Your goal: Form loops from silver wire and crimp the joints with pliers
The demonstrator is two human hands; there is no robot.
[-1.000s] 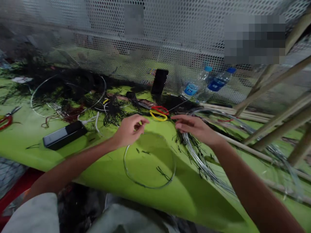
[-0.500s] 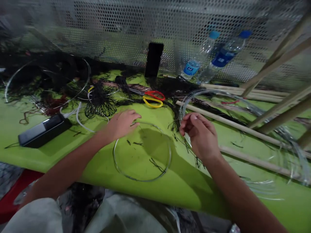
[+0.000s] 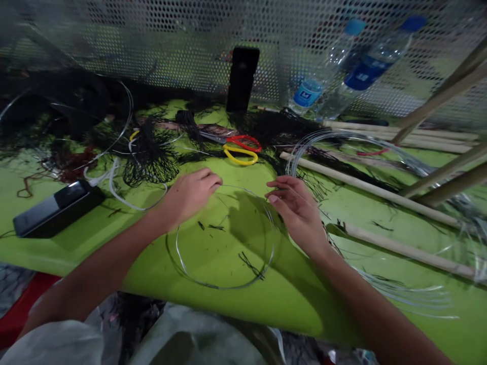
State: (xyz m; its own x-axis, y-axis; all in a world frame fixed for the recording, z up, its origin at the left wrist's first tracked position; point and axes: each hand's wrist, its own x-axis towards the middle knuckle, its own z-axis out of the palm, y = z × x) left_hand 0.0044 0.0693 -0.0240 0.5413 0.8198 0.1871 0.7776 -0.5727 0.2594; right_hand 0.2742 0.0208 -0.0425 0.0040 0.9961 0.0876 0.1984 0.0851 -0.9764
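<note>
L hand (image 3: pixel 215 183): fingers drawn together, pinching wire ring (image 3: pixel 217 287) at its far L part. R hand (image 3: pixel 271 195): fingers slightly spread, narrow gap to thumb, near ring's far R part; contact w/ ring: can't tell. Ring is btwn & nearer the wearer than both hands, over green surface (image 3: pixel 152 268); its shadow shows offset at L. Short black thread bits (image 3: pixel 251 266) seen within ring outline. Scissors (image 3: pixel 241 154), red + yellow handles, beyond hands. Wire coil (image 3: pixel 323 134) beyond R hand, to its R. Black netting (image 3: pixel 150 162) beyond L hand; power bank (image 3: pixel 57 208) farther L. Phone (image 3: pixel 242 78) upright near perf. panel (image 3: pixel 171 56).
</note>
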